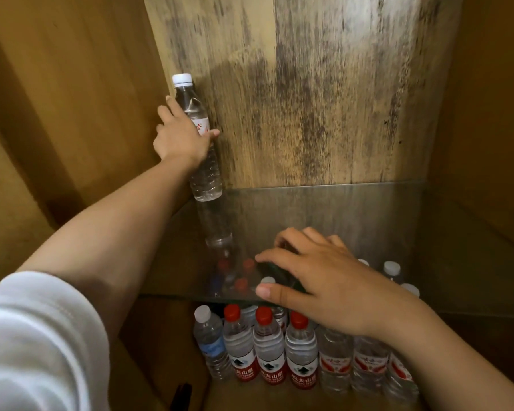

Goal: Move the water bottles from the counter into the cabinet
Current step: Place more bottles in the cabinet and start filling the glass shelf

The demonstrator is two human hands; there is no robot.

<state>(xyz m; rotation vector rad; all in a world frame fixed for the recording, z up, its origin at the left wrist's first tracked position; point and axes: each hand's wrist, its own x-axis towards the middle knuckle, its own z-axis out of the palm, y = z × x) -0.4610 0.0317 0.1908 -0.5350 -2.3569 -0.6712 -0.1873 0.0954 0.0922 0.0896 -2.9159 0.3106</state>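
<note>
My white sleeve fills the near corner, and from it my left arm runs out to my left hand, which is wrapped round the middle of a bottle with a white cap, held upright in the back left corner of the cabinet, its base at or just above the glass shelf; I cannot tell if it touches. My right hand lies nearer me with fingers loosely spread on the shelf's front edge, holding nothing. Below that hand a row of bottles, red caps and white, stands packed together. The held bottle looks full, so fairly heavy, with thin walls that give and a smooth label; gripping at the ribbed waist seems safest, and I should set it down gently on glass.
</note>
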